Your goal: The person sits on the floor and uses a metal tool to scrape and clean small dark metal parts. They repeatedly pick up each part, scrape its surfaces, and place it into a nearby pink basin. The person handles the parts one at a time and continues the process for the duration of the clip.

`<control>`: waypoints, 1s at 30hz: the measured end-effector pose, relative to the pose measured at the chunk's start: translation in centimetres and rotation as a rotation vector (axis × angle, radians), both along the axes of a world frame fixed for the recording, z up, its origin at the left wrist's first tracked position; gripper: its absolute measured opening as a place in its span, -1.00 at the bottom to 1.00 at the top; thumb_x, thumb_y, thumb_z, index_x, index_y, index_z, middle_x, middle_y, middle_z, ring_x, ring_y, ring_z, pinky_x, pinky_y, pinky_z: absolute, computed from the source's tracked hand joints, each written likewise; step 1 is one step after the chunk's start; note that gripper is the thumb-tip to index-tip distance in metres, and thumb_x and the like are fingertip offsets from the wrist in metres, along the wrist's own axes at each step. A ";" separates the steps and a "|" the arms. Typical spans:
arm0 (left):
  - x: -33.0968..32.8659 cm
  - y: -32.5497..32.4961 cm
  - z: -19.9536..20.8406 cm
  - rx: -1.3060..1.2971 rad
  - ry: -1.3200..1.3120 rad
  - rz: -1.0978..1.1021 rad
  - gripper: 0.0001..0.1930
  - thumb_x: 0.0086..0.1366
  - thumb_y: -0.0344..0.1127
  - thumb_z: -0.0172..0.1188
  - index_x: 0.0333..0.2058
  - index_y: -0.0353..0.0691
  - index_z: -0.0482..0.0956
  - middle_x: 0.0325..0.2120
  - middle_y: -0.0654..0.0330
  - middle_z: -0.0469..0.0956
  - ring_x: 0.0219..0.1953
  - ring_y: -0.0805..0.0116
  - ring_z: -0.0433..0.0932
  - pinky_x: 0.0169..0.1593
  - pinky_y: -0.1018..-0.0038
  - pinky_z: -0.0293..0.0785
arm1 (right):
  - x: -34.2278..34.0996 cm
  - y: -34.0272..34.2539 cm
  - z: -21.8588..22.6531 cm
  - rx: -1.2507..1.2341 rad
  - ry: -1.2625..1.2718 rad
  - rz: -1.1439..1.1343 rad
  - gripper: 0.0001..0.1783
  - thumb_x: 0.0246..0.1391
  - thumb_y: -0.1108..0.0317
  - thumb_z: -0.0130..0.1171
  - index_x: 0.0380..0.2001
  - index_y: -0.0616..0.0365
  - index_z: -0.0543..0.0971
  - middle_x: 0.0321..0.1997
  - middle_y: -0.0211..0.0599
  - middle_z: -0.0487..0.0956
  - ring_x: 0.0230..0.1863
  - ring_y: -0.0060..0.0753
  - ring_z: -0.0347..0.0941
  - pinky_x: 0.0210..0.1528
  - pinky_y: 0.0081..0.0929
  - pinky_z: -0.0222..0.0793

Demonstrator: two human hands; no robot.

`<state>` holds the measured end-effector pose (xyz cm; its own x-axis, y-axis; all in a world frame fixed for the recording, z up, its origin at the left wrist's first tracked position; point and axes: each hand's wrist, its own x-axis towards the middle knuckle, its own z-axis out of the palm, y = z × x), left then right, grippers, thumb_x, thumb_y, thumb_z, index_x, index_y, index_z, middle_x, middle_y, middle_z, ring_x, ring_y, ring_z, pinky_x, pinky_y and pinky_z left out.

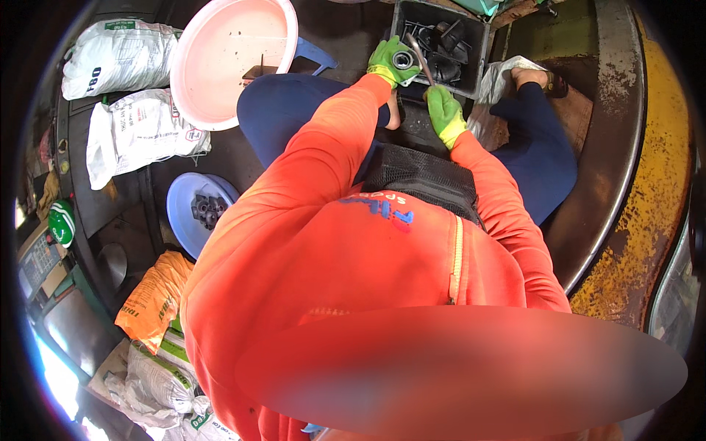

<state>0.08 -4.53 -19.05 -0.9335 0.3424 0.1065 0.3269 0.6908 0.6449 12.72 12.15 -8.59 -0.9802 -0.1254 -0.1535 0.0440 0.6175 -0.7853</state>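
- Left hand (385, 66), in a green glove: fingers curled around a round dark part (402, 59), its ring-shaped opening facing up, over the near left corner of a black crate (482, 55)
- Right hand (443, 116), gloved to match: fingers wrapped around the near end of a slim tool (421, 60), which slants up and leftward beside the part; I cannot tell if they touch
- Inside the crate, a jumble of dark pieces (445, 68)
- The person, in an orange-red top (331, 272), sits with knees spread above a dark floor (147, 192)
- At left, a large pink basin (220, 37), two white sacks (121, 66) and a blue basin (176, 209) holding more dark pieces
- At right, a worn yellow panel (638, 220)
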 end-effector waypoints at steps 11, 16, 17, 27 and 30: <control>0.7 0.1 2.1 -0.031 0.061 0.060 -0.32 -0.28 0.00 0.46 -0.13 -0.18 0.54 0.03 -0.03 0.42 0.03 -0.02 0.38 0.14 0.25 0.31 | 0.5 0.2 1.4 0.026 -0.280 -0.111 -0.50 0.22 -0.02 -0.20 -0.17 0.20 0.50 -0.11 0.13 0.51 0.00 0.23 0.36 -0.02 -0.13 0.28; 0.2 0.3 0.4 -0.094 0.064 0.039 -0.30 -0.22 0.08 0.40 -0.08 -0.17 0.49 -0.09 0.09 0.52 0.01 0.07 0.42 0.15 0.30 0.28 | 0.3 0.1 1.1 -0.122 -0.091 -0.116 -0.46 0.23 -0.05 -0.23 -0.16 0.20 0.51 -0.14 0.11 0.53 -0.03 0.18 0.40 -0.04 -0.15 0.28; 0.0 0.3 0.2 -0.124 0.118 -0.041 -0.29 -0.19 0.13 0.37 -0.07 -0.16 0.48 -0.12 0.10 0.53 0.00 0.09 0.43 0.15 0.32 0.28 | 0.4 0.1 1.1 -0.092 -0.131 -0.107 -0.46 0.22 -0.05 -0.22 -0.16 0.21 0.52 -0.14 0.11 0.53 -0.03 0.17 0.41 -0.05 -0.16 0.29; 0.4 0.1 1.6 -0.031 -0.059 -0.068 -0.40 -0.22 0.14 0.41 -0.15 0.05 0.58 0.12 0.07 0.36 0.18 -0.05 0.26 0.27 0.20 0.12 | 0.6 0.1 2.1 -0.168 -0.238 -0.105 -0.44 0.23 -0.07 -0.26 -0.30 0.23 0.52 -0.30 0.04 0.56 -0.18 0.07 0.48 -0.14 -0.23 0.32; 0.2 0.2 0.7 -0.177 0.051 -0.078 -0.36 -0.22 0.17 0.40 -0.12 0.03 0.57 0.16 0.07 0.31 0.17 -0.07 0.26 0.28 0.19 0.11 | 0.7 0.1 2.2 0.083 -0.361 -0.039 -0.46 0.26 -0.03 -0.29 -0.36 0.21 0.52 -0.39 0.01 0.53 -0.25 0.02 0.47 -0.18 -0.22 0.30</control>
